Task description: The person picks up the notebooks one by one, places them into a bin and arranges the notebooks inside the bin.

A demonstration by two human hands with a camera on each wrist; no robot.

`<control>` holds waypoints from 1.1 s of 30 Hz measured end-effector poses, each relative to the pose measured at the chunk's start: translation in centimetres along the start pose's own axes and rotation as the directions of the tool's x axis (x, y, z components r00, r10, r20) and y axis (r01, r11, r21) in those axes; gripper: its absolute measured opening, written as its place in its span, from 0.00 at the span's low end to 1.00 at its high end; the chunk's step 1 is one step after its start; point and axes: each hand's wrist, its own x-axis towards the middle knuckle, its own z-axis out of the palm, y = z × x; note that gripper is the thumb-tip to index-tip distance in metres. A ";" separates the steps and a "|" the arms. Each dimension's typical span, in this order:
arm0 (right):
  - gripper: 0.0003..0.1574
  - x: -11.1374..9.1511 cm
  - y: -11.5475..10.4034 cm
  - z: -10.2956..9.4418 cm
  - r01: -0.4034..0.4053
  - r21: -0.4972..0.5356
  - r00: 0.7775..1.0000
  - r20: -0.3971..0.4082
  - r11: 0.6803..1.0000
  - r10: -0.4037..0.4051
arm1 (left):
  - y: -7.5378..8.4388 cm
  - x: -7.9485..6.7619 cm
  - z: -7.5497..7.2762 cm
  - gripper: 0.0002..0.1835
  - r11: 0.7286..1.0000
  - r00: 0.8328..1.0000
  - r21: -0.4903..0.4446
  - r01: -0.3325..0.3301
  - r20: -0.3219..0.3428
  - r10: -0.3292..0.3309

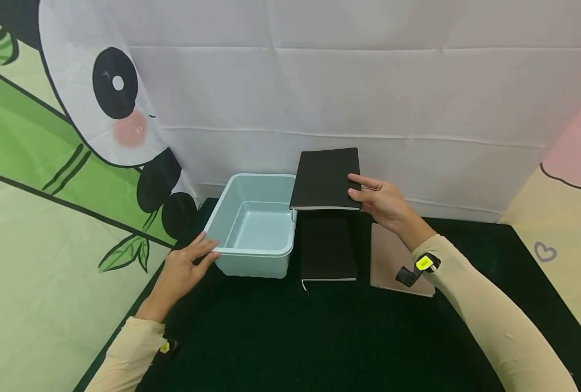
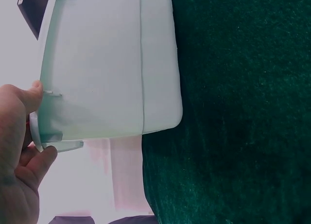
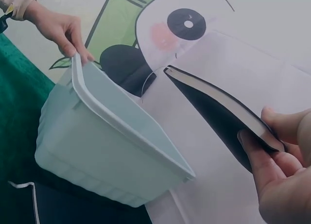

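Observation:
My right hand (image 1: 385, 201) pinches a black notebook (image 1: 325, 177) by its right edge, thumb and fingers on opposite sides, and holds it raised beside the rim of a light blue plastic bin (image 1: 253, 264). In the right wrist view the held notebook (image 3: 214, 112) shows its page edges and a thin ribbon. My left hand (image 1: 184, 272) grips the bin's near left corner; in the left wrist view its thumb and fingers (image 2: 46, 158) curl round the rim. The bin's visible inside holds nothing. A second black notebook (image 1: 328, 250) lies on the table under the raised one.
A pinkish-beige notebook (image 1: 393, 261) lies to the right, partly covered by my right forearm and wrist camera. Dark green cloth covers the table (image 1: 290, 332). A white curtain (image 1: 344, 92) hangs behind, with a panda print (image 1: 116, 81) at left.

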 end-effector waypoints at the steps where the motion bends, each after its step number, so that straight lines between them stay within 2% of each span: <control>1: 0.37 0.3 0.1 0.3 0.006 -0.004 1.000 0.000 1.000 -0.006 | 0.0 0.1 0.0 0.19 1.000 1.000 0.000 0.001 0.001 -0.001; 16: 0.35 3.9 2.0 5.8 0.032 0.022 0.998 0.057 0.999 -0.033 | 0.3 0.1 0.1 0.19 1.000 1.000 0.005 -0.004 -0.011 0.004; 26: 0.35 5.5 3.1 7.9 0.035 -0.017 0.992 0.124 0.999 -0.033 | 0.5 0.1 0.3 0.20 0.999 1.000 0.020 0.025 -0.011 -0.025; 33: 0.34 6.4 3.5 9.6 0.025 -0.087 0.991 0.136 0.996 -0.013 | 0.7 0.2 0.4 0.19 0.999 0.999 0.026 0.039 -0.007 -0.039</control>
